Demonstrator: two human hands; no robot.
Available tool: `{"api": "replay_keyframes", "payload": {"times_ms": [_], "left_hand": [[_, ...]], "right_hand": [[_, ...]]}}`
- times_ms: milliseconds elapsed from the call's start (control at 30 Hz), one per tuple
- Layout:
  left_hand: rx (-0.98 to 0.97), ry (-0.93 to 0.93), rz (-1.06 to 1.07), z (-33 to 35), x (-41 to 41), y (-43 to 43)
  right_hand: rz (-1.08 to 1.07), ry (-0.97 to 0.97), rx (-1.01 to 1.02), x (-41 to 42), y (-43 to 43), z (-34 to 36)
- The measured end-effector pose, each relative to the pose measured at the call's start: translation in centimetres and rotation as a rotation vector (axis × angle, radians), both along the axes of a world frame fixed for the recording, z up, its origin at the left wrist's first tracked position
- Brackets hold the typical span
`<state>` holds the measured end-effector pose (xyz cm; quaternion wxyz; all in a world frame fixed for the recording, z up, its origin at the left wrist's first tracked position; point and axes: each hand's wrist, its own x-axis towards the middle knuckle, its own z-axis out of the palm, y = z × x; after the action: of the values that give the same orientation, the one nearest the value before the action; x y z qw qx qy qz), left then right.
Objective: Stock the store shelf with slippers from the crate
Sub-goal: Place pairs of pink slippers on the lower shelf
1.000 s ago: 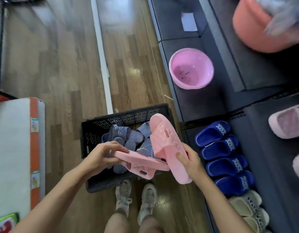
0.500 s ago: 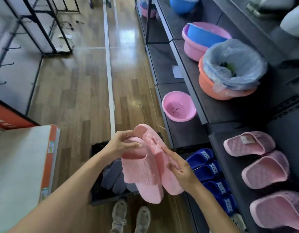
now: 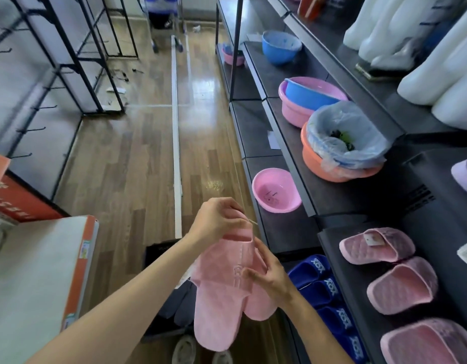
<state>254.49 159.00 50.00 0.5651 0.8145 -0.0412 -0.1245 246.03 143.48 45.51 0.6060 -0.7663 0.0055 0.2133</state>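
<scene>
Wooden floor [image 3: 127, 179] behind pink slippers [image 3: 216, 306], lengthwise vertical.

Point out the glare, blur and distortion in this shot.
Head view: bright glare streaks the wooden floor; head view: the left hand, right hand and the pink slippers they hold look blurred; head view: the wide lens bows the shelf, and the white containers are washed out.

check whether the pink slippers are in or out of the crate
Out. The left hand and right hand hold the pink slippers in the air above the black crate, which sits on the floor below.
</scene>
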Motion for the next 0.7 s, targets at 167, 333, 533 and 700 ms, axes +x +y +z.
{"api": "replay_keyframes", "payload": {"times_ms": [167, 333, 533, 700], "left_hand": [[0.036, -0.061, 0.038, 1.1, 0.5, -1.3], [-0.106, -0.057, 0.312, 0.3, -0.1, 0.9], [-0.305, 0.734, 0.323, -3.9, -1.8, 2.2], [-0.850, 0.968, 0.199, -4.7, -2.9, 0.8]], "right_hand": [[-0.102, 0.009, 0.009, 0.1, -0.1, 0.3], [-0.285, 0.055, 0.153, 0.2, -1.7, 0.9], [-0.333, 0.152, 0.254, 0.2, -3.6, 0.7], [-0.316, 0.188, 0.306, 0.0, -3.6, 0.5]]}}
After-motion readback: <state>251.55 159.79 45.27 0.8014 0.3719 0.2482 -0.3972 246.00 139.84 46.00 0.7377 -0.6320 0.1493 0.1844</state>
